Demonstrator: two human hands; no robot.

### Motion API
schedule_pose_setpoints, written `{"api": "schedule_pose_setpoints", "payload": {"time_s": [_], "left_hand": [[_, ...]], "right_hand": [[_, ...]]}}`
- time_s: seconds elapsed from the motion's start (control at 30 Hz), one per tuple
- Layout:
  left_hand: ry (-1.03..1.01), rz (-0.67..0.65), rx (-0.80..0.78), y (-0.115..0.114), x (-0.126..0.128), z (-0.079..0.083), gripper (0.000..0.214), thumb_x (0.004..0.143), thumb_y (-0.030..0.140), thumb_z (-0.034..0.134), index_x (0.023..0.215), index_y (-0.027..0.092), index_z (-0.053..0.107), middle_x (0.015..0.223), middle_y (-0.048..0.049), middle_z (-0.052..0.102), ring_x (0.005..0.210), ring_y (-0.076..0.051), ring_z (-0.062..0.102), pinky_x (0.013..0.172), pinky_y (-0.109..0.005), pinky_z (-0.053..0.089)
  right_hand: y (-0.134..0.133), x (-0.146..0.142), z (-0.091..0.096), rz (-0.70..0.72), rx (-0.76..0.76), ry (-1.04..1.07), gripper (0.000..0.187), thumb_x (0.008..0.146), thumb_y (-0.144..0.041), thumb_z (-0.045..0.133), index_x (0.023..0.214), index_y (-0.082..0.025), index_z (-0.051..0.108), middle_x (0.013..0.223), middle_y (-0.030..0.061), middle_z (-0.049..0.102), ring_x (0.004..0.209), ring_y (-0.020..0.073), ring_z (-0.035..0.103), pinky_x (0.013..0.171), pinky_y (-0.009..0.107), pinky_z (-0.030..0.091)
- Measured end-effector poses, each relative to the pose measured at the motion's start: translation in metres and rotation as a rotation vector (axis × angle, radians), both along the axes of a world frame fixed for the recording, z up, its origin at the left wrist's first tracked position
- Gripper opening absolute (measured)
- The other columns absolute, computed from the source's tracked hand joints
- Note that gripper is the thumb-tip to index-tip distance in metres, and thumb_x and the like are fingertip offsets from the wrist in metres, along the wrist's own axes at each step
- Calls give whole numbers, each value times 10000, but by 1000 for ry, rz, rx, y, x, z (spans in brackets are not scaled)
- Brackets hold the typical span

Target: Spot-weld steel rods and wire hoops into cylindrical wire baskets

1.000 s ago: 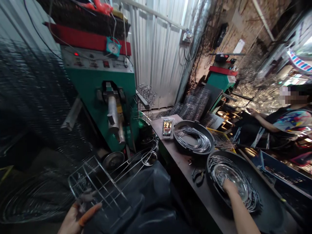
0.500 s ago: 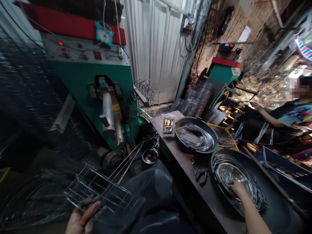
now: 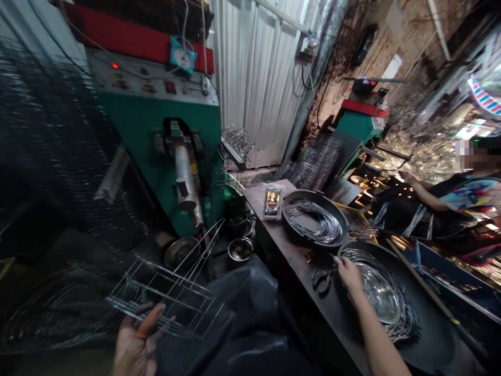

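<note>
My left hand [image 3: 139, 331], with an orange cover on one finger, grips a wire rack [image 3: 168, 297] by its near side. The rack is tilted above the dark cloth over my lap [image 3: 246, 303], and long wires stick out from its far side. My right hand [image 3: 348, 274] is pinched over the left rim of a black round tray [image 3: 438, 334]; whatever sits between its fingertips is too small to make out. In that tray lie curved wires [image 3: 407, 318] around a shiny metal bowl [image 3: 385, 297] of small pieces. Pliers [image 3: 323, 284] rest just left of my right hand.
A green machine [image 3: 156, 125] with a protruding metal cylinder stands ahead. On the bench [image 3: 289, 256] are a phone [image 3: 272, 201] and a second black tray [image 3: 287, 230] of wire rings. Metal bowls [image 3: 240, 250] sit below. A person [image 3: 442, 193] works at the right.
My right hand has moved left and away from the metal bowl to the tray's rim near the pliers. My left hand still holds the rack, slightly shifted. The view has turned slightly left.
</note>
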State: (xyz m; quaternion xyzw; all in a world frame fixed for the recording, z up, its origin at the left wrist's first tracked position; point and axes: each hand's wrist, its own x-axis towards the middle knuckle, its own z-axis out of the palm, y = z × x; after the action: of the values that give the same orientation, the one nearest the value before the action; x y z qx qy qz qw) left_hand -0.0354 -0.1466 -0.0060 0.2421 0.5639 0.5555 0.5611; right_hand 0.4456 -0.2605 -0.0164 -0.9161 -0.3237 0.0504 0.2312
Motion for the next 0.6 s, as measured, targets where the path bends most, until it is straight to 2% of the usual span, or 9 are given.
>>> {"api": "schedule_pose_setpoints", "payload": {"time_s": [0.03, 0.1, 0.2, 0.3, 0.37, 0.47, 0.53, 0.6], "left_hand": [[-36, 13, 3, -1, 2, 1, 391, 360, 103, 661, 712, 246, 568, 873, 9, 524, 874, -198, 526, 574, -255, 502], [-106, 26, 5, -5, 7, 2, 403, 376, 128, 702, 737, 241, 562, 900, 17, 513, 872, -182, 519, 602, -263, 507], [-138, 36, 43, -11, 10, 1, 406, 422, 209, 753, 777, 234, 556, 940, 20, 501, 885, -169, 515, 638, -280, 509], [-162, 67, 57, -17, 9, -4, 418, 468, 317, 772, 813, 233, 552, 952, 22, 495, 881, -153, 510, 658, -277, 498], [-166, 80, 61, -20, 8, -9, 428, 483, 353, 775, 832, 233, 556, 970, 24, 492, 888, -145, 511, 680, -275, 491], [-188, 84, 45, -22, 5, -16, 446, 481, 355, 784, 847, 237, 558, 997, 26, 499, 919, -147, 519, 721, -278, 483], [-214, 83, 35, -21, 4, -20, 455, 477, 341, 788, 858, 243, 561, 1003, 28, 506, 929, -147, 522, 734, -273, 480], [-226, 93, 33, -19, 4, -23, 448, 477, 323, 788, 862, 247, 571, 1003, 31, 509, 930, -144, 521, 734, -262, 478]], "right_hand": [[27, -26, 4, 122, 134, 77, 283, 766, -391, 424, 705, -168, 588, 746, 100, 650, 720, 213, 583, 661, 295, 426], [79, -84, 11, 370, 297, 270, 304, 765, -430, 424, 717, -172, 577, 690, 51, 620, 673, 181, 552, 639, 271, 417], [138, -171, 18, 667, 377, 493, 269, 746, -419, 486, 661, -175, 560, 636, 7, 573, 637, 145, 511, 606, 241, 391], [172, -232, 20, 801, 417, 675, 240, 725, -391, 535, 619, -176, 539, 581, -22, 524, 583, 114, 466, 564, 220, 366], [185, -254, 19, 816, 439, 818, 255, 723, -407, 542, 613, -178, 525, 542, -35, 496, 529, 97, 438, 521, 212, 349], [195, -269, 17, 798, 469, 1018, 278, 738, -435, 527, 638, -176, 527, 527, -37, 499, 475, 85, 429, 485, 209, 339], [197, -272, 17, 792, 487, 1067, 278, 746, -436, 526, 651, -174, 537, 543, -33, 513, 479, 84, 442, 484, 208, 344], [197, -273, 18, 796, 495, 1030, 277, 750, -427, 532, 640, -173, 538, 551, -31, 513, 495, 84, 444, 489, 205, 344]]}}
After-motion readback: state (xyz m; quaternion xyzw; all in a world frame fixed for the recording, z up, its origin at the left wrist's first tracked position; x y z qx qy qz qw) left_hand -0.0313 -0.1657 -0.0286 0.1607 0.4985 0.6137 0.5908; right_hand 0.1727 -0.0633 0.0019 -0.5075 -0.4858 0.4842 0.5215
